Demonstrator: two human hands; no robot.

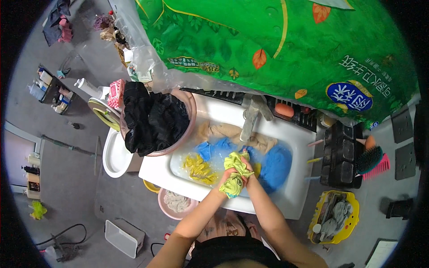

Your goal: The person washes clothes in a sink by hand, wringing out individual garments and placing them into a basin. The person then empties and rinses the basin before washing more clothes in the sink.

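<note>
Yellow-green cloth [237, 162] bulges above and below the two-handed grip [227, 174].

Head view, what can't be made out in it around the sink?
All in the head view:
Left hand and right hand: some fingers, hidden by the lime-green cloth.
Sink: its bottom, under cloudy water and soaking laundry.
Pink basin: its inside, covered by black clothes.
Green package: cut off by the upper edge.

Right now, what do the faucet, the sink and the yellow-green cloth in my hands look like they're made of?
Faucet: probably metal, given its dull grey finish and hard edges. Sink: likely glazed ceramic, smooth and glossy white, though acrylic is possible. Yellow-green cloth: soft fabric, matte, judging by its bunched, wrinkled folds; fibre unclear.
</note>
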